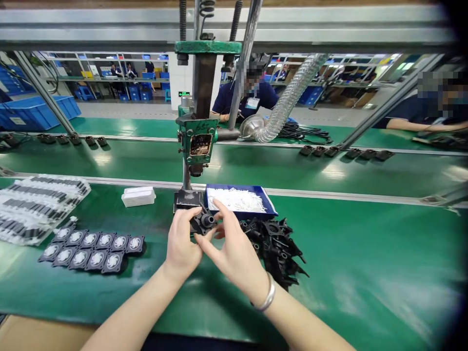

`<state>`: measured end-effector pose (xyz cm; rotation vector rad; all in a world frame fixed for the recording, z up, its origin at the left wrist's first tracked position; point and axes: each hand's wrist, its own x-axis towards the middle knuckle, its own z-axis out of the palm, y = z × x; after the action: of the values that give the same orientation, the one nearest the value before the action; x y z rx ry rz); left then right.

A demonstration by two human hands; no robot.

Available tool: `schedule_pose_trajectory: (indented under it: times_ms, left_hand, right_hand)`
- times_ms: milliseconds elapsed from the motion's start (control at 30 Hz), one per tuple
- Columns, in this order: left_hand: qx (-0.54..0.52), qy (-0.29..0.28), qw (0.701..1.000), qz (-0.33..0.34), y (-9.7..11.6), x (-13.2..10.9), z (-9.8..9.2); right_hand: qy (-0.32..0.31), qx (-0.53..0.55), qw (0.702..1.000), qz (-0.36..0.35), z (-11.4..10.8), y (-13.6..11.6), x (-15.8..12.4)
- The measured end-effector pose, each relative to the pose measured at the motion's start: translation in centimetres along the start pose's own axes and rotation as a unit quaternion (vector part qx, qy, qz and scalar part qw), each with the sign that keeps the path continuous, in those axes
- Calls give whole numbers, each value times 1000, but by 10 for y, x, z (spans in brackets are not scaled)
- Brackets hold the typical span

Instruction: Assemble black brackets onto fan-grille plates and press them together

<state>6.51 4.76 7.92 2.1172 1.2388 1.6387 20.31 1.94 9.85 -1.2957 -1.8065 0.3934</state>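
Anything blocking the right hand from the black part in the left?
Nothing visible stands between: the right hand is close beside the black part, which the left hand holds. Contact is unclear.

A worker's left hand (183,243) gripped a black plastic part (205,223) before a green press (199,141), the right hand (237,253) cupped close around it with thumb and index finger spread. On the green worktop (369,258), similar black parts (283,253) lay heaped below a blue tray (256,215) of white pieces (237,200); black squares with white rotors (80,248) stood rowed at left.
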Motion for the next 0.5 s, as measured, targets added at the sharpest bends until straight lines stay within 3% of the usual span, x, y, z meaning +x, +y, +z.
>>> schedule_pose_trajectory:
  times_ms: [133,200,267,333,400,433,500]
  left_hand:
    - [16,3,999,42,3,-11,25]
    - [16,-36,998,56,8,-13,27]
    - [29,-80,994,69,11,-10,19]
    - [70,-107,990,66,8,-5,-3]
    - [136,-128,982,40,-4,0,-36]
    - [178,-148,972,27,-14,1,-55]
    - [253,-214,943,27,-42,-2,-92]
  right_hand:
    - [56,-79,995,-6,0,7,-3]
    - [66,-121,990,-26,-13,15,-3]
    - [104,-169,980,-20,-40,29,-3]
    - [165,-221,960,54,-80,55,-4]
    - [203,-247,927,196,-125,93,-9]
    - [203,-255,905,272,-147,116,-15]
    - [197,-303,869,338,-183,162,-31]
